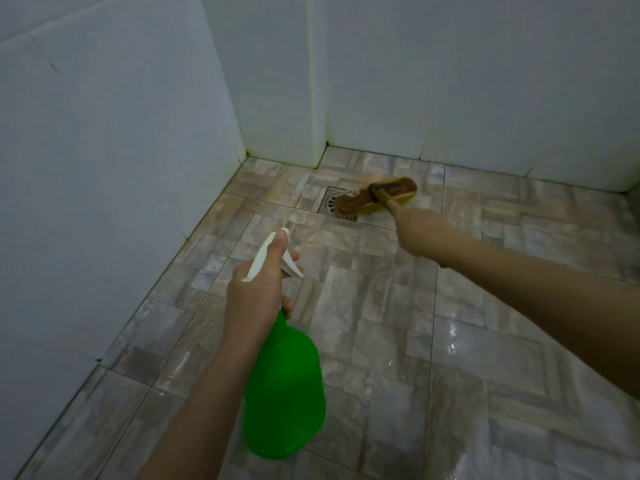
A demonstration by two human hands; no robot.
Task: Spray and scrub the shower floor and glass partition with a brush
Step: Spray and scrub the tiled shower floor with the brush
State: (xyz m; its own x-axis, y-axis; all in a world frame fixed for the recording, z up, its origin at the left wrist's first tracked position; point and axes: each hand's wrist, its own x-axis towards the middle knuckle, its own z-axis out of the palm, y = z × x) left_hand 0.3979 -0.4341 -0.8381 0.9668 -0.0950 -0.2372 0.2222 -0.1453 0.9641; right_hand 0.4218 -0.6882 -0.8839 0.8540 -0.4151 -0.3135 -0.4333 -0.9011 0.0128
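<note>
Now my left hand (254,292) grips the white trigger neck of a green translucent plastic spray bottle (287,386). My right hand (415,233) grips the handle of a brown wooden brush (374,199), yellow bristles down on the square metal drain (334,202). Glossy wet beige stone-pattern floor tiles (381,341), white tiled walls (121,168).

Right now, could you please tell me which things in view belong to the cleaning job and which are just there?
Part of the job: spray bottle in the left hand; brush in the right hand; floor.
Just there: drain, partly under the brush; white wall.
</note>
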